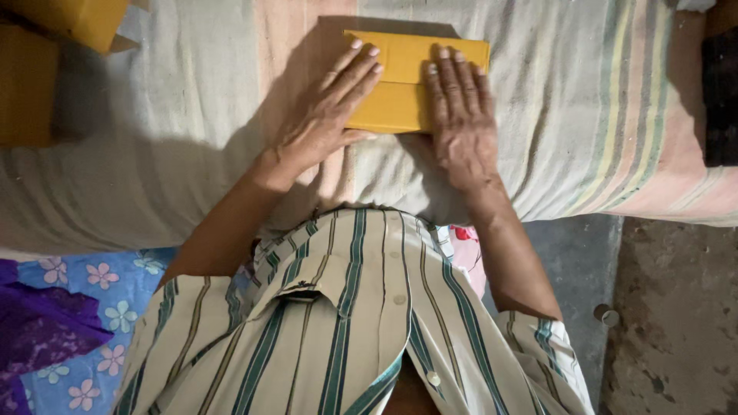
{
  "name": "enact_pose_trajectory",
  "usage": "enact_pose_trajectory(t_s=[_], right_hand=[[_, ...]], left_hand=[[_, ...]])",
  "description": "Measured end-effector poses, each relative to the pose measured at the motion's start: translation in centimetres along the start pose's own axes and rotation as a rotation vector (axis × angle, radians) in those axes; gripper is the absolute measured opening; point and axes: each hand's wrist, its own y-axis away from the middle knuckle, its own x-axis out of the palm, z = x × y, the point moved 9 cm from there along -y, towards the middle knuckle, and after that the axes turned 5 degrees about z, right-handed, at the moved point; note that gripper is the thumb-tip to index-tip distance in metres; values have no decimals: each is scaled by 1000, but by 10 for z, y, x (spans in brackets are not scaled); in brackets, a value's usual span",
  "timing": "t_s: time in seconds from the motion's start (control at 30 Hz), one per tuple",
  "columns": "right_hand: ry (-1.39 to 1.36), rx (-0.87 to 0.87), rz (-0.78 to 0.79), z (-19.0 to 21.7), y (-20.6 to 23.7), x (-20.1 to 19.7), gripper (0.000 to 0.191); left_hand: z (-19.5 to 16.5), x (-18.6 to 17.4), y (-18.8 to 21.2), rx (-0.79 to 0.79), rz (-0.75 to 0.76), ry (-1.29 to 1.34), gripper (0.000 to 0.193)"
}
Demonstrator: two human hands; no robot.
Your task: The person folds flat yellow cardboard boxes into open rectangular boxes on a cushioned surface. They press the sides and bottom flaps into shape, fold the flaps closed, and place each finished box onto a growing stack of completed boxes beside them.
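A flat yellow envelope with its flap folded down lies on a striped cloth-covered bed. My left hand lies flat with its fingers spread, the fingertips pressing on the envelope's left part. My right hand rests palm down on the envelope's right part, fingers reaching to the flap. Neither hand grips anything. My striped shirt fills the lower middle of the view.
Brown cardboard boxes stand at the bed's upper left. A blue flowered cloth and purple fabric lie at lower left. Grey concrete floor shows at lower right. A dark object sits at the right edge.
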Motion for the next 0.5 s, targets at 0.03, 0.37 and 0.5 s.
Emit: enact_pose_trajectory(t_s=[0.03, 0.37, 0.5], right_hand=[[14, 23, -15, -7, 6, -3, 95], [418, 50, -17, 23, -3, 10, 85], [0, 64, 33, -4, 15, 10, 78]], left_hand=[[3, -1, 5, -25, 14, -20, 119], [-40, 14, -28, -120, -73, -527, 91], [-20, 11, -16, -149, -31, -199, 106]])
